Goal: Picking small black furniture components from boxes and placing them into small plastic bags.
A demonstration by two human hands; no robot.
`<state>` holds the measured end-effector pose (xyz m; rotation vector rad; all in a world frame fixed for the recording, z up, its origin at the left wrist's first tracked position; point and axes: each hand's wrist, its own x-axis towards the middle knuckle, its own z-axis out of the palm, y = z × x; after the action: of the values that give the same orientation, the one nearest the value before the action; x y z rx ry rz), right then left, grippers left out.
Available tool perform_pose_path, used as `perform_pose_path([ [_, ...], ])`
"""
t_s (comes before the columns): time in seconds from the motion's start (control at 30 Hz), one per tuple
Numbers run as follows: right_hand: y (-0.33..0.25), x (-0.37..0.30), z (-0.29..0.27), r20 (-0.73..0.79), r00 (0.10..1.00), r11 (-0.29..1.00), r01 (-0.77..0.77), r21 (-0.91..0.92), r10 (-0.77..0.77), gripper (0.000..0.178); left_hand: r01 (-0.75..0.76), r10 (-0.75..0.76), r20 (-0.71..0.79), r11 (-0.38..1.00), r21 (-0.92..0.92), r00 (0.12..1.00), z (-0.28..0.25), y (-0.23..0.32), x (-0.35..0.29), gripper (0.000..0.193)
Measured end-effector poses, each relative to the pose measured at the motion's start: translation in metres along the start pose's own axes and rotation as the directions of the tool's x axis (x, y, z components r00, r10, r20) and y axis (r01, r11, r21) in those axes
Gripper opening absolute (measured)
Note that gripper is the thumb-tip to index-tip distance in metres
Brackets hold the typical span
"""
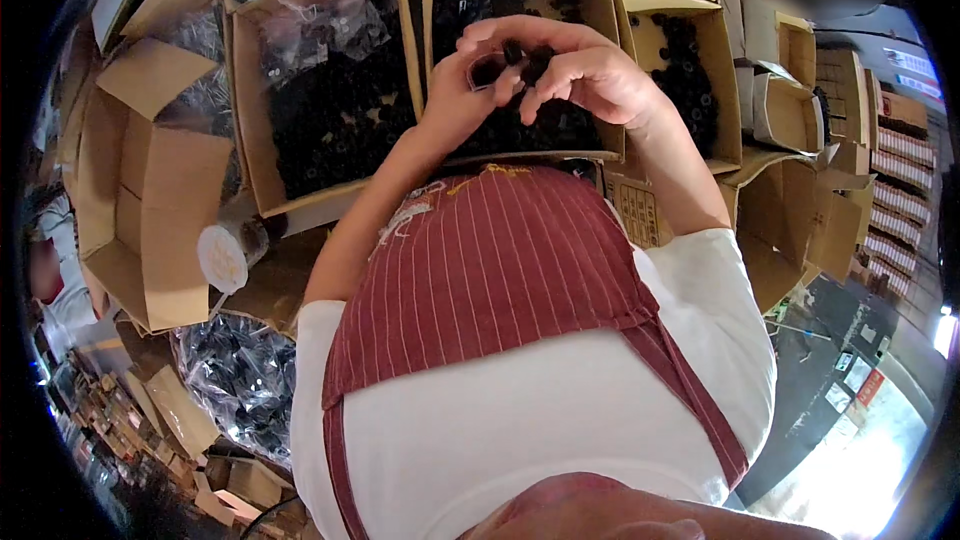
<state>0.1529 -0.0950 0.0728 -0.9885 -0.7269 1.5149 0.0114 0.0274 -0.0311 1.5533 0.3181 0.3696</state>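
Both of my hands are raised close together over an open cardboard box (612, 60) of black parts. My left hand (452, 100) is curled around a small see-through piece (482, 82) with something dark inside; whether it is a bag or a cup I cannot make out. In the bent fingers of my right hand (590, 65) are small black parts (538, 62), and another black piece (512, 50) shows between the two hands. The exact kind of these parts is too small and dark to tell. My fingertips partly cover them.
To the left stands a box (330, 130) of black parts with clear bags on top; to the right, a narrower box (685, 80) holds black rings. Nearer left are a round white-lidded tub (222, 258), open cartons (180, 210) and a large clear bag (235, 370) of packed pieces.
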Motion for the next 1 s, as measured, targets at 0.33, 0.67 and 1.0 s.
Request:
perform_pose_path([
  [0.33, -0.002, 0.004, 0.008, -0.016, 1.0, 0.999, 0.016, -0.039, -0.017, 0.069, -0.051, 0.044, -0.039, 0.974, -0.222, 0.998, 0.011, 0.005, -0.001, 0.028],
  [0.67, 0.007, 0.011, -0.001, 0.035, 0.955, 0.918, 0.292, -0.268, -0.294, 0.07, 0.04, -0.03, 0.105, 0.994, -0.098, 0.994, 0.002, 0.002, 0.0, 0.032],
  [1.0, 0.01, 0.008, 0.004, 0.008, 0.903, 0.821, 0.394, -0.413, -0.43, 0.064, -0.097, 0.103, 0.132, 0.994, -0.055, 0.986, 0.002, 0.003, 0.003, 0.032],
])
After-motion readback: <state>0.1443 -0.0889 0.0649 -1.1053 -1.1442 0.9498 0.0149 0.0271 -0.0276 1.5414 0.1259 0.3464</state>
